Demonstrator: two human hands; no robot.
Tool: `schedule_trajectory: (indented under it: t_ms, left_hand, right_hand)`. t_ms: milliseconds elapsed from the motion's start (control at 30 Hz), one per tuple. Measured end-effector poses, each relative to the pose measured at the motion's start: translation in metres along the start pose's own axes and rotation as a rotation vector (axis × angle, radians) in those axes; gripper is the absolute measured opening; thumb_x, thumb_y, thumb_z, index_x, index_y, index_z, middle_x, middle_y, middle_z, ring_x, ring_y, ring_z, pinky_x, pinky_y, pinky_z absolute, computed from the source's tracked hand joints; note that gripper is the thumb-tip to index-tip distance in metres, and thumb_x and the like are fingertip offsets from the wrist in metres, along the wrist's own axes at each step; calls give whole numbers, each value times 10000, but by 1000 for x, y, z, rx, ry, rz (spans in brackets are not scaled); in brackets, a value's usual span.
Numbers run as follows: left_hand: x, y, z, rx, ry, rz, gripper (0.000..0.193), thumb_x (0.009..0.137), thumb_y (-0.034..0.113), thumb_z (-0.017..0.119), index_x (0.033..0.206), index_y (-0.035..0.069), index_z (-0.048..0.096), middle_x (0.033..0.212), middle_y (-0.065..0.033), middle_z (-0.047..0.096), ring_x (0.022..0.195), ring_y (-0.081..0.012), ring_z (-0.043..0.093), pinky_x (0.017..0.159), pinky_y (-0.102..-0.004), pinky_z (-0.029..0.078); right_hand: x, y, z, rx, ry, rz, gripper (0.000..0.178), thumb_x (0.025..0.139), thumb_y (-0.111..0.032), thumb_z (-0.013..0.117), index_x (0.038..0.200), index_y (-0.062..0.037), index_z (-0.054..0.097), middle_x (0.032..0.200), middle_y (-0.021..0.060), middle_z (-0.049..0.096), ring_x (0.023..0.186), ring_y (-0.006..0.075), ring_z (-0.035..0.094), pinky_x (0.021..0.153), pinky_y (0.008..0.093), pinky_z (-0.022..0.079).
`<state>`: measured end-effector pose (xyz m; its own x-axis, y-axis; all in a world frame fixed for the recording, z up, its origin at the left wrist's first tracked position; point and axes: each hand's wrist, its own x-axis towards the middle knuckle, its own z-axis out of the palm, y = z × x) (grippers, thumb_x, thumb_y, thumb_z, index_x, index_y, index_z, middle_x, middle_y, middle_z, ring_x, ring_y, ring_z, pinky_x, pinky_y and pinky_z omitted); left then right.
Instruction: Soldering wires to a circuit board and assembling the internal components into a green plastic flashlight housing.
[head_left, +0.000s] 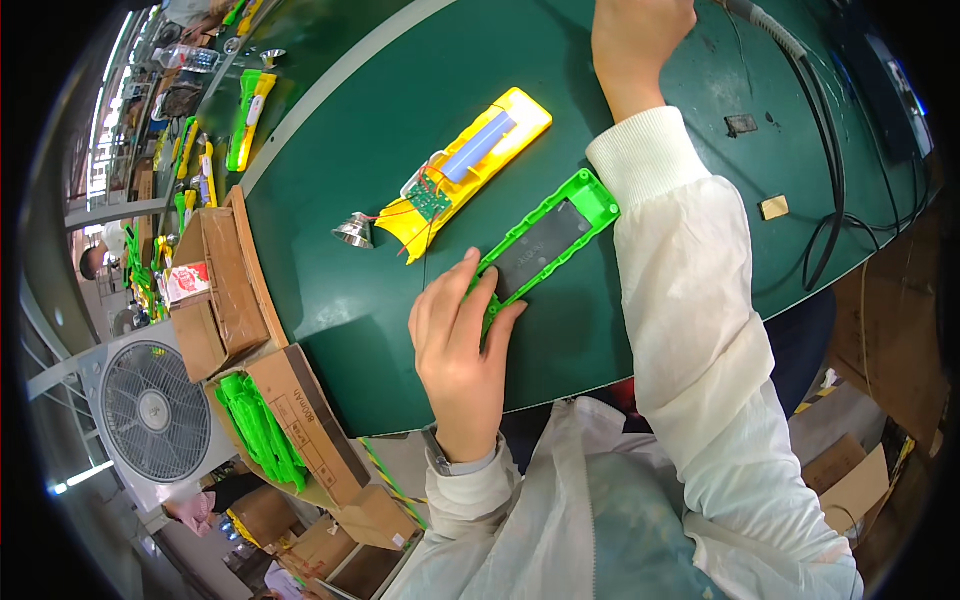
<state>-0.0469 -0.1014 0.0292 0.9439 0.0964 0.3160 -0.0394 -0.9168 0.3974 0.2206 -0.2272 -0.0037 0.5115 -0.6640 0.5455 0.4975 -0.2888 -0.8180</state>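
My left hand (462,345) grips the near end of a green plastic housing half (572,240), thumb on one side and fingers on the other. The housing lies open side up on the green table, a dark flat panel inside it. Beyond it rests a yellow flashlight housing half (515,118) with a blue-purple cylindrical battery (478,147), a small green circuit board (429,198) and thin wires. A silver reflector cup (354,231) sits at its lower left, joined by wires. My right hand (640,45) reaches to the top edge, where its fingers are mostly cut off.
A thick cable (825,130) curves down the table's right side, near a small tan block (773,207) and a dark scrap (740,125). Cardboard boxes, one with green housings (262,430), stand left by a fan (156,410). More flashlights (250,120) lie beyond the pale strip.
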Motion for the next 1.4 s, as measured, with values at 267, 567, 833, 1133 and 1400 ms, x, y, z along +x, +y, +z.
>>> schedule_trajectory:
  t_ms: [267,567,833,1133,1400]
  left_hand:
    - [-5,-11,3,13,34,27,384,709,23,804,1072,-3,680,1248,-111,637,1115,-322,599,986,-441,447]
    - [15,-34,-13,-100,81,-326,390,882,176,716,1211,8,590,1165,-152,632,1083,-290,607,929,-398,463]
    - [39,-44,-9,-246,37,-316,231,892,118,708,1086,-8,700,1109,-117,646,878,-211,673,788,-318,525]
    - [51,-52,-8,-123,-49,-187,178,859,-20,688,1035,-29,706,1112,-86,631,950,-167,637,767,-278,539]
    - [32,-47,-16,-222,108,-306,129,847,-43,685,970,-14,711,1006,-94,658,836,-182,647,688,-278,503]
  right_hand:
    - [0,2,1,87,22,11,224,863,-209,692,859,-2,606,714,125,620,661,273,606,652,380,473]
    - [0,3,2,66,17,10,206,860,-194,691,867,-4,611,717,123,624,658,265,610,648,373,479]
    - [0,2,2,76,10,-20,206,862,-193,694,881,-1,621,745,122,639,669,254,614,657,364,482]
    - [2,2,0,27,-8,10,234,862,-220,695,875,6,633,745,128,645,689,257,621,666,367,482]
    - [2,3,1,63,-10,11,263,867,-242,688,894,15,638,781,149,658,721,286,634,694,381,487]
